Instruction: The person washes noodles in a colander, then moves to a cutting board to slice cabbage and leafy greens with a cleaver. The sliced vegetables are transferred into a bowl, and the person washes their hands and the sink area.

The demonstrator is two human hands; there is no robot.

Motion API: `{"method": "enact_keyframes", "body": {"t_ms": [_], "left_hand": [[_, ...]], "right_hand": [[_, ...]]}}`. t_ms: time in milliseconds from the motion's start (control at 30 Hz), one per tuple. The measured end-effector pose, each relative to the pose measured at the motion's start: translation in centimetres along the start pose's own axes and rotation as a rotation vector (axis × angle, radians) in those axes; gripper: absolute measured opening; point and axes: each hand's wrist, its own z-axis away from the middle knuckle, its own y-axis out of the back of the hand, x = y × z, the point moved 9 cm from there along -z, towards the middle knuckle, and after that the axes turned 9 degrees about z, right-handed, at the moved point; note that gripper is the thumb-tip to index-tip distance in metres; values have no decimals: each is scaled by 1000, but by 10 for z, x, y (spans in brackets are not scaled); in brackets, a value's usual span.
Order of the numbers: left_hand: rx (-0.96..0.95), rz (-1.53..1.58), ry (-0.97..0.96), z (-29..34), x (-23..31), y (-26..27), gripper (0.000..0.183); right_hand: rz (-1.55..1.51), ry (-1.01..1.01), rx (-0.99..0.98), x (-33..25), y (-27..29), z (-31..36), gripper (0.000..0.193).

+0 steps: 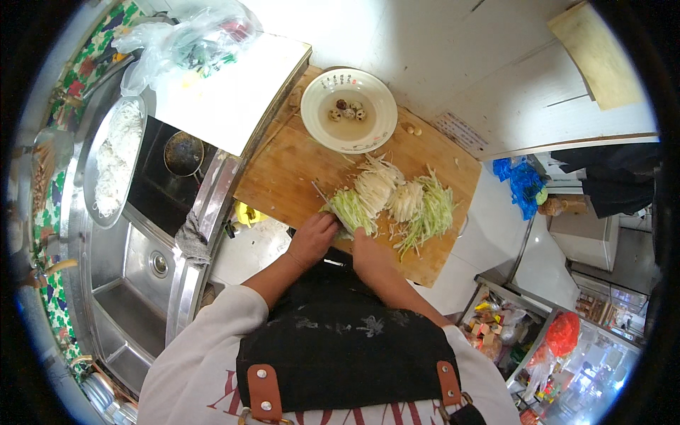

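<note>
On the wooden board [276, 170], seen from the head, the left hand [314, 236] rests bent-fingered beside the shredded vegetable [352, 209], probably steadying it; whether it grips, I cannot tell. The right hand [370, 253] seems closed round the mostly hidden knife [319, 190]. The bowl [387, 110] sits at the far edge, perhaps leaving cutting room. Count: roughly four heaps, one bowl, five speckled eggs [348, 112].

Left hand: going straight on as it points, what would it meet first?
Most likely the knife, its blade just ahead of the left hand, with pale green shreds beyond; exact depth is unclear.
</note>
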Motion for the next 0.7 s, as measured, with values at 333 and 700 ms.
{"method": "enact_keyframes", "body": {"t_ms": [333,700], "left_hand": [[-6,-82,-13,6,0,1,26],[1,-90,-16,13,-3,5,27]], "right_hand": [[-1,-2,-23,-6,1,-7,20],[-24,32,-24,-14,2,-12,18]]}}
